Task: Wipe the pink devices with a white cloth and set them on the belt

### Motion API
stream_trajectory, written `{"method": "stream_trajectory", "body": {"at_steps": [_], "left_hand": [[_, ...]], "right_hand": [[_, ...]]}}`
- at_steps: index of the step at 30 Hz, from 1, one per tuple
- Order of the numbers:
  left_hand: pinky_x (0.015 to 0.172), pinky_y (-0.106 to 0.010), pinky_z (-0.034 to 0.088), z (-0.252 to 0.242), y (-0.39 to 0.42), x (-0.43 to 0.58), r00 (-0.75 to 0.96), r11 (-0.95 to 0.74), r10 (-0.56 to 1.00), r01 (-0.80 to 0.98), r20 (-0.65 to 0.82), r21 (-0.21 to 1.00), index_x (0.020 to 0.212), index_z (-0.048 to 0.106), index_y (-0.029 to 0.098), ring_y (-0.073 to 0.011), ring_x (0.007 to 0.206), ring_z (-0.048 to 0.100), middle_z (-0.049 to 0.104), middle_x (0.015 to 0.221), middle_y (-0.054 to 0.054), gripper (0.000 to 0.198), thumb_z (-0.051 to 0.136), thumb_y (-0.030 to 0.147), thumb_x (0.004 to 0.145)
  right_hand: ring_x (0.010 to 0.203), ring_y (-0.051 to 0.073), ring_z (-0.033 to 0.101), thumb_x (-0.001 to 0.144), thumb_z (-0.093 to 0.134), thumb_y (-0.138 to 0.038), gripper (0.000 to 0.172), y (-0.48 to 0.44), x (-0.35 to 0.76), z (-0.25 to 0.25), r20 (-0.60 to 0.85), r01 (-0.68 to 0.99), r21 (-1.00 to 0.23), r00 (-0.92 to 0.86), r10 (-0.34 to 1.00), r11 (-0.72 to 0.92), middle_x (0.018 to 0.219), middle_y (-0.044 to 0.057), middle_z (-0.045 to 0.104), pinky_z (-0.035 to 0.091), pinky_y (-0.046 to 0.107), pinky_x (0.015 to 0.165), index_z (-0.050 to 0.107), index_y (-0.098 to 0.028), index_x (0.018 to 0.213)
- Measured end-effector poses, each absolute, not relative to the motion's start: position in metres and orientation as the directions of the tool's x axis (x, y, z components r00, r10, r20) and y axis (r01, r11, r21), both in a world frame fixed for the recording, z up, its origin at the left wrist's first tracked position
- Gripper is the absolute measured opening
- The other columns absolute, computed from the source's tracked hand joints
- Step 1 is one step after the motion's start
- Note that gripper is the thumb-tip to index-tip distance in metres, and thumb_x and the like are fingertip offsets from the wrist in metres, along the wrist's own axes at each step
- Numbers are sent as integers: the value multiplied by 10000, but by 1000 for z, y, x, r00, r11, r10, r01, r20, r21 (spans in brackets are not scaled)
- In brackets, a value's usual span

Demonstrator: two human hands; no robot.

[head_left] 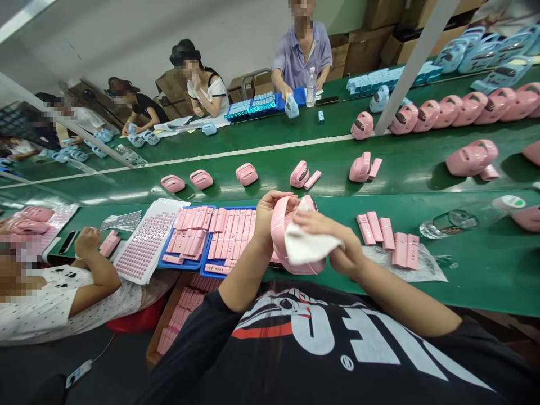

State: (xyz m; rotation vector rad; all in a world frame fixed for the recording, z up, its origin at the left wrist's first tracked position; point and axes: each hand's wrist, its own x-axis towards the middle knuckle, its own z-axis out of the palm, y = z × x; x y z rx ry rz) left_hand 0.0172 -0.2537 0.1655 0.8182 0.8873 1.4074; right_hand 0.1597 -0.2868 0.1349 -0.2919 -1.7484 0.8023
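A glossy pink plastic housing with a looped handle is held up in front of my chest. My left hand is closed on its left side, with fingers around the handle. A white cloth lies against the front of the housing, pressed there by my right hand; it covers much of that surface. Left of the housing, two blue trays hold pink bar-shaped parts. More pink bars lie to the right, some on a clear plastic bag.
Pink housings stand in a line along the green conveyor ahead. A plastic bottle lies at the right. Printed sheets and a seated co-worker are on the left. Other people sit across the line. A carton of pink parts stands below.
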Motion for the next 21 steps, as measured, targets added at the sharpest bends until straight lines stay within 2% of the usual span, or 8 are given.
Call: {"method": "stream_trajectory", "body": {"at_steps": [2,4,8,10,13,15,18,21], "left_hand": [[589,-234,506,169,-257,18,-7,29,999,-479,-37,877,619,625,209,-93,576,630,677,623,61,209,804,201,510],[591,-241,512,172,-259,18,13,32,999,-500,-30,865,620,628,216,-98,573,632,678,617,65,223,812,207,494],[629,-278,532,173,-259,15,23,-28,999,-521,47,853,617,617,229,-120,616,647,667,646,67,246,831,271,504],[646,-296,536,174,-259,14,37,-68,994,-524,102,849,605,609,229,-129,634,645,643,643,62,254,837,299,518],[636,-319,542,177,-259,16,88,-107,980,-532,180,840,581,612,237,-152,642,640,607,614,58,309,879,321,450],[649,-320,547,179,-258,19,127,-118,968,-535,218,837,578,622,241,-154,648,637,602,612,54,328,897,319,417],[691,-317,550,183,-257,24,197,-122,943,-547,269,828,604,638,248,-137,651,628,603,630,53,296,892,293,459],[746,-339,549,185,-252,24,318,-105,898,-515,303,851,650,653,253,-153,718,640,639,691,46,233,856,252,535]], "right_hand": [[1227,199,506,978,323,-353,380,-295,160,135,806,-181,-536,-400,437,824,1265,42,593,368,404,1067,507,-263,1297],[1238,196,495,964,361,-331,387,-298,161,135,836,-168,-487,-375,401,857,1293,38,571,364,391,1074,482,-263,1325],[1393,226,239,939,389,-264,467,-292,162,127,754,-127,-635,-317,576,762,1478,-19,341,154,478,1160,374,-295,1405],[1411,253,171,913,474,-306,522,-292,161,121,677,-131,-725,-319,664,676,1513,-22,265,114,508,1158,344,-307,1419],[1376,285,267,776,665,-491,698,-294,154,111,502,-281,-854,-222,836,439,1500,19,304,200,482,1141,389,-302,1388],[1314,287,382,731,653,-604,769,-296,150,108,399,-384,-875,-223,889,296,1455,57,383,333,448,1085,398,-271,1376],[1218,277,500,702,644,-641,771,-299,145,108,259,-520,-853,-335,906,52,1357,80,503,464,390,978,447,-235,1328],[1136,271,568,626,714,-614,730,-304,140,109,157,-618,-775,-385,909,-128,1229,63,608,503,367,935,533,-232,1222]]}}
